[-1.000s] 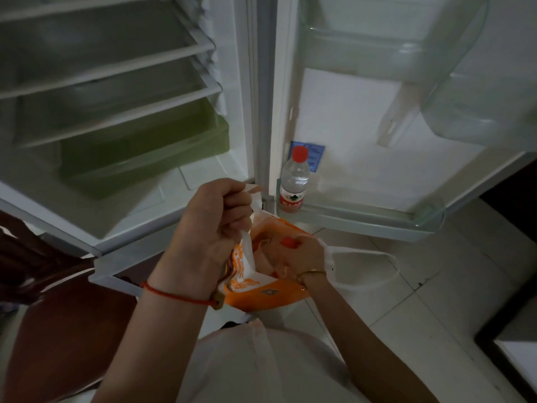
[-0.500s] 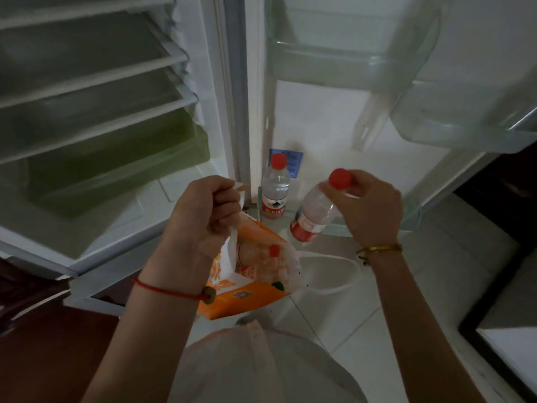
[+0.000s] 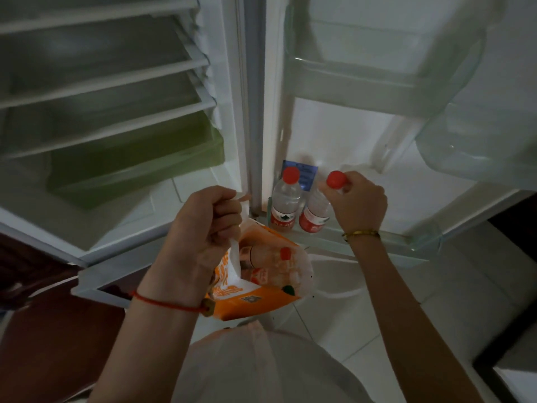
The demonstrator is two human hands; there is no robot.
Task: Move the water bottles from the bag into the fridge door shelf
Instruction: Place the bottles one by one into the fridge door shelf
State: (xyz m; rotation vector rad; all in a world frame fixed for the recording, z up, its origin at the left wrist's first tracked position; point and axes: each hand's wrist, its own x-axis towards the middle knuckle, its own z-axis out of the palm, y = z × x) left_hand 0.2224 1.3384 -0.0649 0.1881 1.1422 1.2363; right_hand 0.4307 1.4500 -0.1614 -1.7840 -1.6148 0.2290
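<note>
Left hand: centre of the frame, fist closed around the white handle of the bag, holding it up; a red cord sits on the wrist.
Right hand: right of centre, fingers wrapped around the neck of the second bottle just under its red cap; a gold bangle sits on the wrist.
Bag: orange and white, hanging from the left hand below centre, mouth open toward the fridge door; more bottles with red caps lie inside it.
First bottle: stands upright in the door shelf at its left end, clear with a red cap and red label.
Second bottle: just right of the first and about touching it, leaning slightly, its base down in the door shelf; whether it rests on the shelf floor cannot be told.
Door shelf: the lowest clear shelf of the open fridge door, lower right of centre.
Fridge interior: upper left of the frame, white shelves over a green drawer.
Floor: pale tiles, lower right.
</note>
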